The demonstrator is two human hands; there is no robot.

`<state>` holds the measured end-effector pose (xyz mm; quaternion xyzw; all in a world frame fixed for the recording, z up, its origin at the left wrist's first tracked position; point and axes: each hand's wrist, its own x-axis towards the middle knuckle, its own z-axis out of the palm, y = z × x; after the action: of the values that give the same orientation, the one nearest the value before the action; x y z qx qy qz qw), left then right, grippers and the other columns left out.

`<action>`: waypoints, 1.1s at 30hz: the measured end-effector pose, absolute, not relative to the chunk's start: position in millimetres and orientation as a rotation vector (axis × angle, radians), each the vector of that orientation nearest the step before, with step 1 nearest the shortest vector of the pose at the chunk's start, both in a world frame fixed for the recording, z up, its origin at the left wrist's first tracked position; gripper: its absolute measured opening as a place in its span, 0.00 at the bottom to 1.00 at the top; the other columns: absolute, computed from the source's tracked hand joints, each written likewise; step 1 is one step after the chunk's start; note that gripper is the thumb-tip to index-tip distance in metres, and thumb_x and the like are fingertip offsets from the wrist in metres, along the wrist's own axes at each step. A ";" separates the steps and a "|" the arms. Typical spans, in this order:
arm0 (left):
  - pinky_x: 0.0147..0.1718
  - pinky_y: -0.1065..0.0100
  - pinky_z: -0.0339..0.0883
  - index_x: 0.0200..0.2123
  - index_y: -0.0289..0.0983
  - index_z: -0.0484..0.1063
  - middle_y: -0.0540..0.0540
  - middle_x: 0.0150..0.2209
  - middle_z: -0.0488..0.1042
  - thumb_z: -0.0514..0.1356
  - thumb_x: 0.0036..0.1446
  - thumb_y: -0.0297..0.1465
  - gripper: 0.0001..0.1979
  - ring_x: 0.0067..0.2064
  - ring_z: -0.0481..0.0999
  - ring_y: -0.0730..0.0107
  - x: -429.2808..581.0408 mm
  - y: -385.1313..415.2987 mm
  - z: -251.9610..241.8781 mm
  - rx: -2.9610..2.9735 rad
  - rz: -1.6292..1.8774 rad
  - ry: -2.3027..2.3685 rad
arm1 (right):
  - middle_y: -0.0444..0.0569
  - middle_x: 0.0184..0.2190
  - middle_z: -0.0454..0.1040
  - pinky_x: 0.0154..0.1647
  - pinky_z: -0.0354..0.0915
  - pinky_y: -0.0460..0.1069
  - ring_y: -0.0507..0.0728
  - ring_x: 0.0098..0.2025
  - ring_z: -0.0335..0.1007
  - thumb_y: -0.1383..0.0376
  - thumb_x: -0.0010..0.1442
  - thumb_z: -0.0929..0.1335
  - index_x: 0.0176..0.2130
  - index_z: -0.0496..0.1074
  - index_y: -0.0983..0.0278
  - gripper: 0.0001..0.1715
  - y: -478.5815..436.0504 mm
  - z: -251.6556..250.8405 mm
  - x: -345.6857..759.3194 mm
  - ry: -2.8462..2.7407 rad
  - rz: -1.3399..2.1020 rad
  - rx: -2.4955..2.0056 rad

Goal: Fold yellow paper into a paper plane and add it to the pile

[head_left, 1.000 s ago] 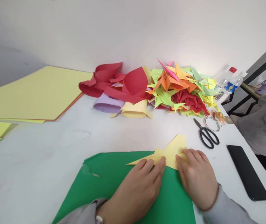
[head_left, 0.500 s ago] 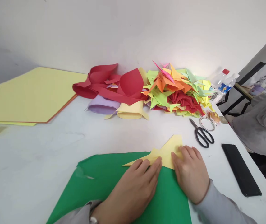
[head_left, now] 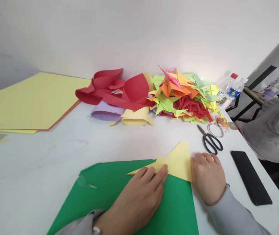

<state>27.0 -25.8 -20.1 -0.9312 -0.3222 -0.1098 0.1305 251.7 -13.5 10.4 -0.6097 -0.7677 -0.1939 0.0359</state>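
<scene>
A folded pale yellow paper [head_left: 180, 163] with a long thin point to the left lies flat across the far edge of a green sheet [head_left: 97, 192]. My left hand [head_left: 141, 192] rests on its narrow left part, fingers stretched out and pressing it down. At the paper's right edge is my right hand [head_left: 209, 178], its fingers curled in and close to or touching that edge. Whether anything is between those fingers is hidden.
Black-handled scissors [head_left: 210, 140], a tape roll [head_left: 215, 130] and a black phone [head_left: 250, 178] lie to the right. Behind are rolled red paper shapes [head_left: 137, 89], a heap of folded paper stars [head_left: 183, 98] and bottles [head_left: 236, 88]. Large yellow sheets [head_left: 34, 101] lie left; a person [head_left: 271, 130] is at right.
My right hand has slid right, off the yellow paper's face to its right edge, uncovering more of it. The left hand stays on the paper. The view has shifted slightly.
</scene>
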 end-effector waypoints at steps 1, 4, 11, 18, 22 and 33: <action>0.41 0.58 0.55 0.48 0.35 0.74 0.41 0.54 0.70 0.54 0.62 0.33 0.15 0.40 0.65 0.60 26.9 -25.7 -20.0 -2.706 -0.323 -0.938 | 0.51 0.31 0.76 0.44 0.55 0.56 0.60 0.38 0.68 0.76 0.54 0.65 0.27 0.74 0.65 0.11 -12.0 10.5 254.4 -2.344 -0.626 -1.872; 0.41 0.58 0.55 0.48 0.35 0.74 0.41 0.54 0.71 0.54 0.62 0.33 0.15 0.40 0.65 0.59 26.8 -25.6 -20.1 -2.709 -0.335 -0.943 | 0.51 0.24 0.72 0.35 0.52 0.54 0.58 0.31 0.65 0.78 0.52 0.66 0.20 0.69 0.65 0.14 -8.8 12.2 259.4 -2.282 -0.706 -1.897; 0.40 0.57 0.55 0.48 0.36 0.74 0.40 0.54 0.71 0.52 0.63 0.32 0.15 0.39 0.65 0.60 27.5 -26.0 -18.1 -2.721 -0.322 -0.935 | 0.47 0.25 0.68 0.32 0.50 0.51 0.56 0.29 0.60 0.68 0.64 0.62 0.45 0.74 0.65 0.13 -26.2 6.9 224.4 -2.407 -0.406 -1.441; 0.40 0.57 0.54 0.49 0.34 0.73 0.41 0.53 0.72 0.53 0.62 0.33 0.16 0.39 0.65 0.60 27.5 -25.6 -18.7 -2.691 -0.353 -0.921 | 0.45 0.23 0.71 0.31 0.51 0.52 0.56 0.27 0.65 0.69 0.61 0.66 0.45 0.74 0.66 0.12 -32.1 -7.9 212.2 -2.431 -0.413 -1.473; 0.40 0.57 0.55 0.50 0.34 0.73 0.40 0.55 0.71 0.54 0.63 0.34 0.16 0.39 0.65 0.60 27.8 -25.9 -19.3 -2.695 -0.309 -0.934 | 0.46 0.19 0.72 0.29 0.48 0.52 0.55 0.23 0.66 0.74 0.59 0.65 0.32 0.75 0.66 0.09 -25.1 -0.2 222.9 -2.381 -0.522 -1.659; 0.36 0.59 0.56 0.51 0.32 0.70 0.39 0.50 0.73 0.53 0.60 0.31 0.18 0.38 0.66 0.60 30.4 -21.1 -7.7 -2.771 -0.233 -0.947 | 0.44 0.21 0.71 0.31 0.49 0.51 0.54 0.25 0.65 0.69 0.62 0.63 0.40 0.75 0.66 0.11 -21.2 -6.9 215.5 -2.438 -0.400 -1.353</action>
<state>30.4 -21.1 -7.7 -0.9384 -0.3208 -0.0788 0.1017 215.5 -21.2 -6.9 -0.4740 -0.8541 -0.1403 0.1614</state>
